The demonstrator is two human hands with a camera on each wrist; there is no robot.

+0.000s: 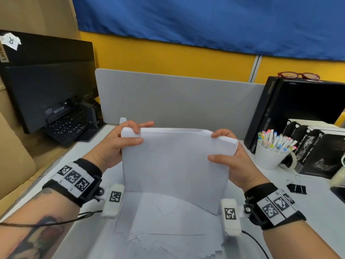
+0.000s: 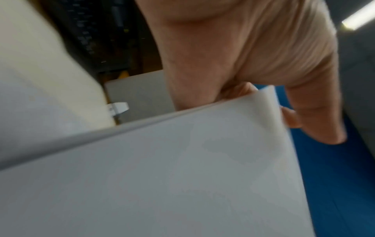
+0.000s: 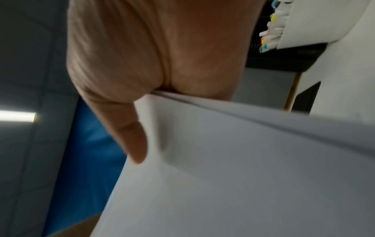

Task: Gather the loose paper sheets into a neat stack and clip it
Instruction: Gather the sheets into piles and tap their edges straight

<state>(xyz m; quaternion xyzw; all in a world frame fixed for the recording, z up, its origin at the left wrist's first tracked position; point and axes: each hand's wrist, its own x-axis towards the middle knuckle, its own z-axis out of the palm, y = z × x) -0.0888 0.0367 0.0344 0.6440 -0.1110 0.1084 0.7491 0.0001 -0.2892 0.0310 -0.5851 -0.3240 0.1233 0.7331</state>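
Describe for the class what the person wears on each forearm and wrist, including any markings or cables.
Both hands are bare. The left hand and right hand each have a black wrist strap with a white band of black square-patterned tags. A small white camera unit, also tagged, hangs from each wrist, trailing a thin black cable. The left forearm has a tattoo.

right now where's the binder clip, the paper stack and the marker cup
binder clip (image 1: 296, 188): head view, its black body
paper stack (image 1: 175, 165): head view, middle of the front sheet
marker cup (image 1: 268, 157): head view, its white wall
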